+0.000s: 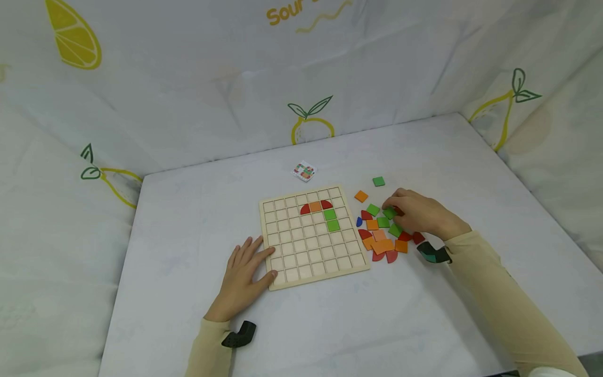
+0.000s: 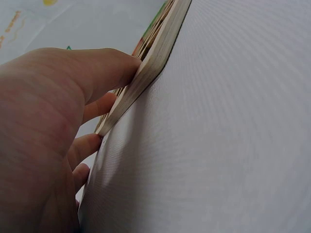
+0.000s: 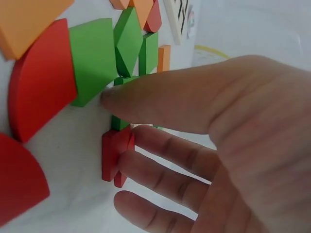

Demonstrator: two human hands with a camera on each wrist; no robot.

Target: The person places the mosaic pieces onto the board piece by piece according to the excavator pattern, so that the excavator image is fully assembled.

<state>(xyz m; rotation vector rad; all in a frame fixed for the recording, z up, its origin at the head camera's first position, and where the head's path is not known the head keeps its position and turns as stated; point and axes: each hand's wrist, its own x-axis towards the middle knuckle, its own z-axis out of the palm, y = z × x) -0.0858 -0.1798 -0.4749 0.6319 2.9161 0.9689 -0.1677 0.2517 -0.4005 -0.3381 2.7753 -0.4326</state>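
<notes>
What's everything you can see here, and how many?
Wooden board: 1, pale, on table
Table: 1, white, under board
Placed quarter-circles: 2, red, on board
Placed squares: 2 green, 1 orange, on board
Loose squares: 5+ green, 5+ orange, right of board
Loose quarter-circles: 5+, red, right of board
Small piece: 1, blue, right of board
Pattern card: 1, white with colours, beyond board
Backdrop: 1, white, printed, around table
Sleeves: 2, beige, reaching bottom edge
Wrist devices: 2, mostly dark, beside sleeves
Left hand: 1, on board's left edge
Right hand: 1, among loose squares
</notes>
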